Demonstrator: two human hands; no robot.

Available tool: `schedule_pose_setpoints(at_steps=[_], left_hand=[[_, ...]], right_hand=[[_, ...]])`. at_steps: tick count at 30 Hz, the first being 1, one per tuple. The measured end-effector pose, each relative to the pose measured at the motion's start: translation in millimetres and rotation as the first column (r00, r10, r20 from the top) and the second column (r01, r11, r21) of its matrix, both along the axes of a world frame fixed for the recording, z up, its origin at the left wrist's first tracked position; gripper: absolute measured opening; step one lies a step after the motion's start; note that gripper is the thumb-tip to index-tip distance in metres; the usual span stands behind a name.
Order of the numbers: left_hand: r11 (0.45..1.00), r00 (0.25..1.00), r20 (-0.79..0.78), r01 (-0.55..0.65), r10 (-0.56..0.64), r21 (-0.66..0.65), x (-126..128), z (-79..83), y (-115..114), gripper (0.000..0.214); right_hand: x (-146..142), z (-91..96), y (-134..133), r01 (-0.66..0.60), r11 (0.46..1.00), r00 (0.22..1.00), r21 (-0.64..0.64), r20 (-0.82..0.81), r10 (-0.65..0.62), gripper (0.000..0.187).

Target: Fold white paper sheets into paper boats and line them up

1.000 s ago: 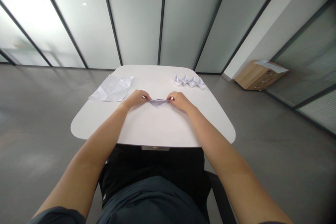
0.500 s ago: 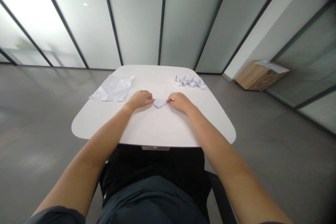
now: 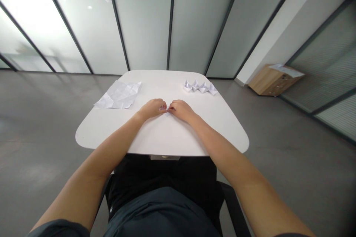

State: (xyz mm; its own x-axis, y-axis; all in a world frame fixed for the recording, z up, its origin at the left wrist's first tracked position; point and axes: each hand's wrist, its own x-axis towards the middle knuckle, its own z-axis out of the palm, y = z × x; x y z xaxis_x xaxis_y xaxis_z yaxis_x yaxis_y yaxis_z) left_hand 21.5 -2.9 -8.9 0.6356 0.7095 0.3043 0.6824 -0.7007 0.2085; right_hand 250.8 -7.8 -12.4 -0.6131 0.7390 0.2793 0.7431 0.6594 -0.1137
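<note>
Seated person works at a rounded white table [image 3: 167, 137], forearms angling in from both sides. L hand [image 3: 152, 109] and R hand [image 3: 180, 111] come together near table's centre, fingertips almost touching, backs of hands up. Small folded paper [image 3: 167, 113] lies right under the meeting fingertips, approx. midway between the hands, w/ only a pale sliver showing below them. Most of it is hidden, so its long axis can't be read, nor can it be told which hand is nearer: both sit on it. Hands are closed in on the paper, but whether they pinch it or just press it down isn't visible.

Creased sheet of white paper [image 3: 119, 95] lies flat on the table, past L hand, its fold lines showing. Row of white folded paper boats [image 3: 200, 87] sits at far side of table, beyond R hand and well apart from it. Behind: frosted glass partition [image 3: 144, 18]. Far R: low wooden cabinet [image 3: 271, 81] on grey floor [image 3: 306, 177], papers on top.
</note>
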Motion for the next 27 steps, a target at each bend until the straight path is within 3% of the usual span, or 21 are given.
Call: schedule_pose_setpoints(at_steps=[8,15,22,27], left_hand=[[0.999,0.998,0.057,0.034,-0.031,-0.041,-4,-7.9,7,0.039],[0.996,0.998,0.056,0.005,0.0,-0.088,-5,-3.8,6,0.045],[0.989,0.996,0.024,-0.076,0.08,-0.13,-9,4.3,3,0.05],[0.994,0.996,0.021,-0.084,0.085,-0.069,-7,1.5,2,0.035]], right_hand=[[6,-5.8,6,-0.047,0.997,0.997,-0.062,-0.059,0.043,0.019],[12,-10.6,14,-0.057,0.995,0.994,-0.077,-0.097,0.049,0.024],[41,-12.8,25,0.051,0.993,0.989,-0.107,-0.132,-0.065,0.017],[37,-6.5,19,0.102,0.989,0.99,-0.106,-0.09,-0.111,0.019]])
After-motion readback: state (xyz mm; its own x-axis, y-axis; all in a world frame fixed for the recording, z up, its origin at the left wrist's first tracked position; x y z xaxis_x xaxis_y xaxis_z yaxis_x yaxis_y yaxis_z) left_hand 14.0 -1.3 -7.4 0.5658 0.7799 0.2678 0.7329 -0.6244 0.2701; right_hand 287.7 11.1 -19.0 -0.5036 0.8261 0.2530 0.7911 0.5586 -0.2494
